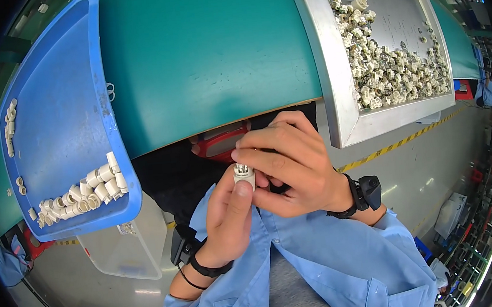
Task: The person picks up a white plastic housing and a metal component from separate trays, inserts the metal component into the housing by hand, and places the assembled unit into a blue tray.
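Up close, the small white cylindrical part (244, 175) shows a metal-pronged top.

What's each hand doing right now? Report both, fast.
Left hand: closed on the small white cylindrical part, thumb pressed against it.
Right hand: fingers curled over the top of the same part, pinching it.

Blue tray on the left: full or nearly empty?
Nearly empty: the blue tray holds only a small cluster of white sleeves at its near edge, few elsewhere.
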The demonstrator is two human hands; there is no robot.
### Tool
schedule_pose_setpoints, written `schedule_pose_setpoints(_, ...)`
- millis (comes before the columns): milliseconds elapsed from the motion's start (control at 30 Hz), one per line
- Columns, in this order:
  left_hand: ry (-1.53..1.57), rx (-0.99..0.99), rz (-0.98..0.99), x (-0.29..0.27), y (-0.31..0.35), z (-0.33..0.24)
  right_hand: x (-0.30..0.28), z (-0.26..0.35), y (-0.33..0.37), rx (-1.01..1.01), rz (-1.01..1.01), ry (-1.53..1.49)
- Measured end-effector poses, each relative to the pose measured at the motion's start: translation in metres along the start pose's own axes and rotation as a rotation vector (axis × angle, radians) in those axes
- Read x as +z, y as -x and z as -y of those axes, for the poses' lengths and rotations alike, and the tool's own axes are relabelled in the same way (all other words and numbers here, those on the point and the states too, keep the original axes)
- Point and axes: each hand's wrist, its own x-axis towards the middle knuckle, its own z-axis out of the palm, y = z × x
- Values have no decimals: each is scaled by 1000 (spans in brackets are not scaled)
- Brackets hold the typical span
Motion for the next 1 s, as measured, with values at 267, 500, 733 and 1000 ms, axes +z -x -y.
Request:
schedule_pose_setpoints(267,63,-3,-76,9,-5,3,5,-9,5,-33,-30,-27)
schedule_pose_setpoints(500,80,-80,-128,6,-13,6,10,-19,14,49,-10,-127)
schedule_pose_setpoints(733,107,-134,-132,-6,-30,6,24,-28,22,190,-61,-222)
schedule_pose_setpoints(1000,1,-65,-128,-17,-42,10,33,-36,29,309,-116,-287)
